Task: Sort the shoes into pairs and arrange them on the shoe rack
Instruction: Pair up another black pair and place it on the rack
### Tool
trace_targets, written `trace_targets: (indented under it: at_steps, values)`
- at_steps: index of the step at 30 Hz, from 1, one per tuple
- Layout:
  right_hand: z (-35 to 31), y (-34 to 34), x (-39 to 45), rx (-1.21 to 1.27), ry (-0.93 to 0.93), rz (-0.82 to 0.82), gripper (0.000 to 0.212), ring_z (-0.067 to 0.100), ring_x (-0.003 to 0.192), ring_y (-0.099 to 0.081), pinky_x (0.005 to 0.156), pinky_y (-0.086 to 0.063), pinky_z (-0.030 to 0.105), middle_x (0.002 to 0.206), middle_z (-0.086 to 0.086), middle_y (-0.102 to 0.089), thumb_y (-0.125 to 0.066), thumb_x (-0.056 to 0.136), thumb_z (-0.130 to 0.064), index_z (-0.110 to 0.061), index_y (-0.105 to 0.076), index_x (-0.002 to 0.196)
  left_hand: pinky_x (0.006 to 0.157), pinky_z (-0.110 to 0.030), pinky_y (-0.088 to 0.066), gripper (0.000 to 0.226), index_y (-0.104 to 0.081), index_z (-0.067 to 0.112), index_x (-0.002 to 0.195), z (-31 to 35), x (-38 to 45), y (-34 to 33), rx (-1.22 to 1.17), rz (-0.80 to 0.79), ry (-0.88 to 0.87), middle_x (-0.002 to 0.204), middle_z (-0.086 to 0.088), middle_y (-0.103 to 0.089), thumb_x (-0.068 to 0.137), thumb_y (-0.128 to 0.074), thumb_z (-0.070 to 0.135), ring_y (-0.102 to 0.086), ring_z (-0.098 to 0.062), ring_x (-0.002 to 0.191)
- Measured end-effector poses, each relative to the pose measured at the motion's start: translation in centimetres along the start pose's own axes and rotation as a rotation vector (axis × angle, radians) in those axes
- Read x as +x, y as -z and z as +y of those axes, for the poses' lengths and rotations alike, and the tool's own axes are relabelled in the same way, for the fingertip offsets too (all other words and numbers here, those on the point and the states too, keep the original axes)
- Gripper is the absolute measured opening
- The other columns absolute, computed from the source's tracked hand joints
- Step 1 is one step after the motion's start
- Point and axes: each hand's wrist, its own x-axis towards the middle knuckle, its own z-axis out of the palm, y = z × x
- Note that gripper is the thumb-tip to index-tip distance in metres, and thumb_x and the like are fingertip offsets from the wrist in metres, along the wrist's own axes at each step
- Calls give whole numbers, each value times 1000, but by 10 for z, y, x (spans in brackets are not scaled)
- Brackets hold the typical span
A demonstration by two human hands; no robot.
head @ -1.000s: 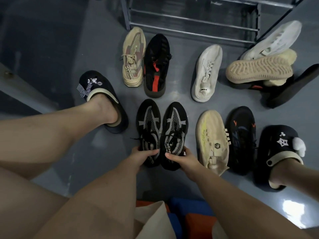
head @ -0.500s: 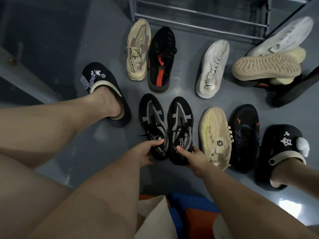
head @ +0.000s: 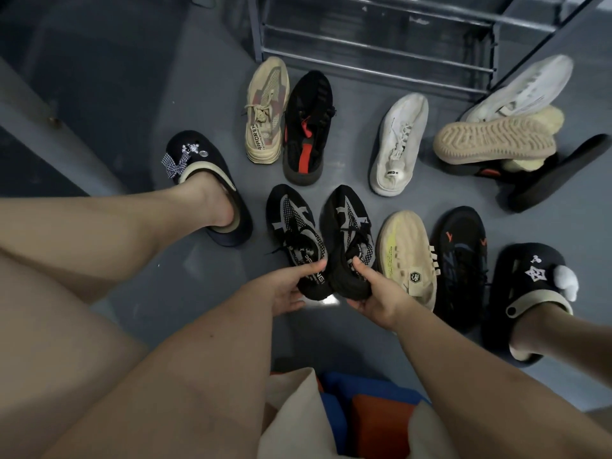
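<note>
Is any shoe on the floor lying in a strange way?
Yes. At the right, a beige shoe lies sole-up on a heap with a white shoe and a black shoe; the others stand upright.

Grey floor point(head: 165, 276) carries loose shoes: tan sneaker point(head: 266, 111), black-red shoe point(head: 306, 127), white sneaker point(head: 399, 144), cream shoe point(head: 407, 253), dark shoe point(head: 463, 260), heap point(head: 503, 140) beside metal shoe rack point(head: 374, 44).

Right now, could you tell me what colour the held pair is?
Black sneakers with grey mesh, head view.
</note>
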Motion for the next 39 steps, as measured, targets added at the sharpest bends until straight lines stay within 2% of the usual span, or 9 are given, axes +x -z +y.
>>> trace_targets:
  at_steps: [6, 9, 11, 15, 20, 24, 29, 36, 39]
  values:
    - [-9, -16, -22, 29, 37, 6, 25, 19, 87, -63, 67, -50, 31, 95, 7, -67, -60, 89, -35, -13, -59, 100, 85, -35, -46, 61, -54, 18, 121, 6, -11, -9, -66, 119, -129, 121, -3, -62, 74, -69, 54, -59, -19, 103]
    - [-7, -21, -29, 61, 41, 2, 25, 20, 86, -63, 70, -52, 32, 95, 7, -66, -62, 87, -35, -13, -59, 99, 86, -40, -50, 67, -53, 13, 125, 8, -17, -11, -148, 125, -192, 125, -9, -61, 74, -70, 53, -59, -26, 109]
    - [-4, -25, -33, 76, 47, -8, 25, 20, 87, -62, 75, -53, 32, 95, 8, -66, -63, 87, -35, -13, -59, 99, 83, -41, -52, 59, -55, 11, 121, 10, -22, -13, -209, 142, -246, 122, -12, -63, 76, -70, 47, -61, -28, 104]
    - [-2, -31, -43, 58, 56, -55, 33, 19, 91, -63, 77, -53, 32, 101, 8, -67, -64, 86, -37, -12, -60, 107, 65, -38, -56, 56, -56, 4, 121, 15, -30, -11, -320, 199, -299, 115, -15, -65, 77, -74, 35, -64, -30, 94]
    - [-12, -30, -58, 20, 59, -76, 36, 21, 92, -64, 78, -52, 33, 102, 9, -68, -65, 85, -39, -11, -61, 108, 78, -40, -55, 43, -60, 6, 115, 23, -45, -8, -229, 194, -333, 109, -12, -66, 80, -73, 28, -64, -28, 99]
    - [-27, -25, -68, 104, 87, -130, 39, 26, 93, -67, 71, -58, 37, 108, 16, -68, -66, 83, -29, -6, -61, 113, 80, -40, -54, 41, -61, 7, 118, 29, -55, -5, -238, 122, -362, 109, -12, -68, 82, -71, 25, -65, -27, 97]
    - [-42, -21, -80, 122, 174, -191, 27, 26, 99, -64, 74, -57, 36, 112, 16, -66, -58, 90, -19, -4, -60, 112, 88, -40, -52, 43, -60, 6, 121, 41, -68, -8, -276, 42, -367, 116, -14, -66, 83, -68, 25, -63, -29, 107]
    - [-56, -25, -89, 106, 319, -112, 38, 26, 102, -66, 69, -60, 33, 117, 15, -67, -63, 87, -14, -5, -56, 124, 81, -40, -55, 50, -56, 7, 125, 55, -78, -20, -308, 23, -458, 112, -13, -69, 80, -71, 24, -66, -26, 100]
    - [-58, -24, -93, 90, 382, -97, 23, 26, 95, -66, 80, -56, 40, 105, 13, -70, -62, 88, -8, -7, -58, 110, 77, -39, -56, 48, -54, 9, 126, 62, -85, -27, -350, 3, -500, 114, -13, -68, 82, -69, 21, -66, -26, 98]
